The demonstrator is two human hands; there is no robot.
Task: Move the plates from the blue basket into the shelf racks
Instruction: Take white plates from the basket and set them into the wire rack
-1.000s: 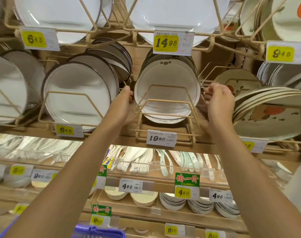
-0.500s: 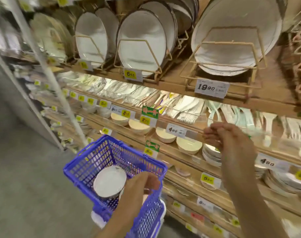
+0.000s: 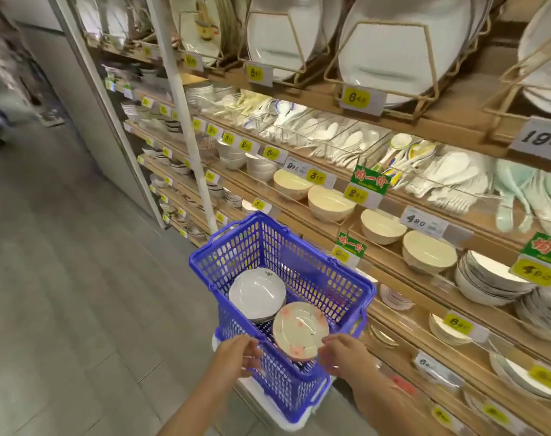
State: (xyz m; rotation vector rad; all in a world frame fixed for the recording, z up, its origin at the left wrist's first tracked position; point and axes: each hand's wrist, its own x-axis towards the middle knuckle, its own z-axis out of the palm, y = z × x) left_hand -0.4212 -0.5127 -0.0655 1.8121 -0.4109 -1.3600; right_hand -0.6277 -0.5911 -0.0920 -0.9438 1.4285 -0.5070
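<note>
Beside the wooden shelving, low in the view: blue basket (image 3: 331,262) of open plastic mesh, standing on a white base (image 3: 283,418). Inside it, a stack of white plates (image 3: 257,292) lies toward the far-left side. A cream floral plate (image 3: 300,330) sits tilted just beside the stack, nearer the person.

Left hand (image 3: 236,355) is at the basket's near rim with its fingers curled; whether they grip the rim cannot be told. Right hand (image 3: 343,357) is just beside the floral plate's right edge, fingers loosely bent toward it; contact cannot be told.

Upper shelf: wire shelf racks (image 3: 390,24) hold large white plates (image 3: 393,58) upright on edge, with yellow price tags (image 3: 359,97) below. Middle shelves: white ceramic spoons (image 3: 331,133) in clear bins, then cream bowls (image 3: 329,202). Grey floor (image 3: 63,278) lies to the left.
</note>
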